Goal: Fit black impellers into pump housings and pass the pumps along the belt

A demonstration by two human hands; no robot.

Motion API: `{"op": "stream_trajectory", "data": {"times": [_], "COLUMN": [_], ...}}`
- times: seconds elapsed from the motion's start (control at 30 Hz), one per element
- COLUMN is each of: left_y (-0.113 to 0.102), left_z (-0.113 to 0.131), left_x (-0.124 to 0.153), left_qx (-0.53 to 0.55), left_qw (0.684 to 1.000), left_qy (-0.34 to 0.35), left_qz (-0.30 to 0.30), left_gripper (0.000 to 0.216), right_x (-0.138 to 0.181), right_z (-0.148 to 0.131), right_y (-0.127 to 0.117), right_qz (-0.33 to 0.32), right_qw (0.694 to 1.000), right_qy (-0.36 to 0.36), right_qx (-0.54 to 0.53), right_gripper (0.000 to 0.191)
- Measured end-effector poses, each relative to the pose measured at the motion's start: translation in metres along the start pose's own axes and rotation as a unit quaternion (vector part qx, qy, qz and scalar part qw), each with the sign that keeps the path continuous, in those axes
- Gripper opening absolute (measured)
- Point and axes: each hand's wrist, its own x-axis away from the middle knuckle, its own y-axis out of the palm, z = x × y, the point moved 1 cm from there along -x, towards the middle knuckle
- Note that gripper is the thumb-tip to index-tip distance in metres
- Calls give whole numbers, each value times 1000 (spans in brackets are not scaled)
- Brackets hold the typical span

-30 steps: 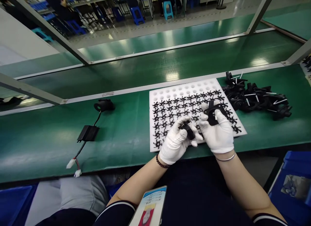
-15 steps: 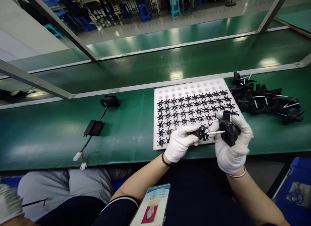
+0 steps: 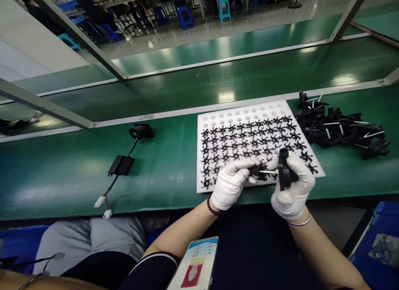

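Note:
In white gloves, both my hands work above the front edge of a white foam tray point(image 3: 218, 120). My left hand point(image 3: 231, 184) is closed on a small black impeller point(image 3: 257, 172) with curved blades. My right hand point(image 3: 294, 188) grips a black pump housing point(image 3: 284, 171) with a short round spout on top. Between them runs a thin white shaft point(image 3: 269, 172), its right end at the housing and its left end at the impeller. How far it reaches into either part is hidden. Rows of similar black impellers point(image 3: 247, 154) sit in the tray.
To the right lies a heap of black housings point(image 3: 339, 127) with white shafts. On the green bench point(image 3: 174, 157), a black pump point(image 3: 141, 130) with a cabled box point(image 3: 121, 164) lies to the left. A co-worker's grey-clad leg point(image 3: 115, 238) is close on my left. Metal posts point(image 3: 73, 32) rise behind.
My right hand has turned the housing edge-on and brought it left, closer to the impeller. More of the tray's right corner shows. The co-worker's gloved hand at the lower left has left view.

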Motion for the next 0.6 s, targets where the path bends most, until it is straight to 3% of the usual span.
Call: {"op": "stream_trajectory", "data": {"times": [0.2,0.33,0.5,0.6], "left_y": [2,1,4,10], "left_z": [11,22,26,23], "left_x": [-2,-4,-1,4], "left_qx": [-26,-55,-53,-86], "left_qw": [999,996,998,996], "left_qy": [25,68,2,14], "left_qz": [-5,-5,-19,-13], "left_gripper": [51,48,37,33], "right_x": [0,-4,-6,-3], "right_z": [-9,-15,-9,-10], "right_y": [6,1,-7,0], "right_qz": [79,18,-15,-31], "right_qw": [987,990,996,991], "right_qy": [111,92,34,78], "right_qx": [-81,-105,-85,-105], "right_gripper": [73,70,67,69]}}
